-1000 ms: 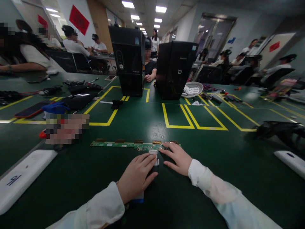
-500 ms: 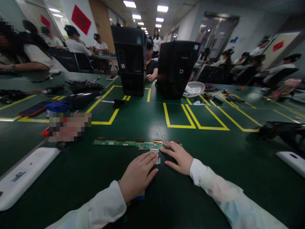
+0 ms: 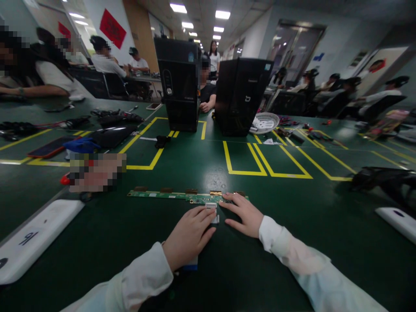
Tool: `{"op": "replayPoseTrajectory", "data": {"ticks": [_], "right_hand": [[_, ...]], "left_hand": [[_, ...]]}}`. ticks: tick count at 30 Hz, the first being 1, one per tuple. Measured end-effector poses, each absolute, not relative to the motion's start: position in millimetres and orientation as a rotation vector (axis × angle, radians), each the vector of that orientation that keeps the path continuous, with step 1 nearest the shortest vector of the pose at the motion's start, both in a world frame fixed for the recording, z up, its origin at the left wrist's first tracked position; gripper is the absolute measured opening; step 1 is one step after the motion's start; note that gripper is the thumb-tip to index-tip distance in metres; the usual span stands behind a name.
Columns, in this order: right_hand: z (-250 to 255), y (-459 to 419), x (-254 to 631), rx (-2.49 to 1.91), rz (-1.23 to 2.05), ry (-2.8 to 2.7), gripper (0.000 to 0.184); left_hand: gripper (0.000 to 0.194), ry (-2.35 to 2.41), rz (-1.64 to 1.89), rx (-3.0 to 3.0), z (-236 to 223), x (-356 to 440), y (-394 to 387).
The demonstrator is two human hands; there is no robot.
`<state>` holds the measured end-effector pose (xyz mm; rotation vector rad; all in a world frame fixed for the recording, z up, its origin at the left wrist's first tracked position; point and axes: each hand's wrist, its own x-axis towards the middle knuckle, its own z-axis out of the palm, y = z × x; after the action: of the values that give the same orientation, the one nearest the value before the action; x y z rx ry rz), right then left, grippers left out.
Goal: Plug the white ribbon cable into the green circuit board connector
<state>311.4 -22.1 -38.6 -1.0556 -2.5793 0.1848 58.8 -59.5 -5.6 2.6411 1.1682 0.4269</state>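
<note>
A long, narrow green circuit board (image 3: 159,195) lies across the dark green table, with brown-gold tabs along its far edge. From its near edge a white flat ribbon cable (image 3: 215,219) comes toward me, partly covered. My left hand (image 3: 190,236) rests palm down over this cable, fingers stretched out and laid on it close to the board. Below the palm, the cable's blue-tipped end (image 3: 191,266) shows. My right hand (image 3: 243,215) has its fingers spread, the fingertips touching the right part of the board. What lies under my left palm is hidden.
Two black computer towers (image 3: 180,91) stand at the back, a person seated behind them. White cases marked with writing (image 3: 39,236) lie left and right. Cables, a blue item (image 3: 81,145) and a blurred-out object fill the left. A white basket (image 3: 264,122) sits behind yellow tape outlines.
Both hands stay almost still on the board and cable. The whole view has shifted slightly, so everything appears a little farther right.
</note>
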Motion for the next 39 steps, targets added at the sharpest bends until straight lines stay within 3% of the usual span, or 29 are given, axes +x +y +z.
{"op": "replayPoseTrajectory", "data": {"ticks": [39], "right_hand": [[-35.5, -16.5, 316.4, -0.991, 0.253, -2.6, 0.056]], "left_hand": [[0.044, 1.129, 0.355, 2.52, -6.5, 49.4, -54.1]]}}
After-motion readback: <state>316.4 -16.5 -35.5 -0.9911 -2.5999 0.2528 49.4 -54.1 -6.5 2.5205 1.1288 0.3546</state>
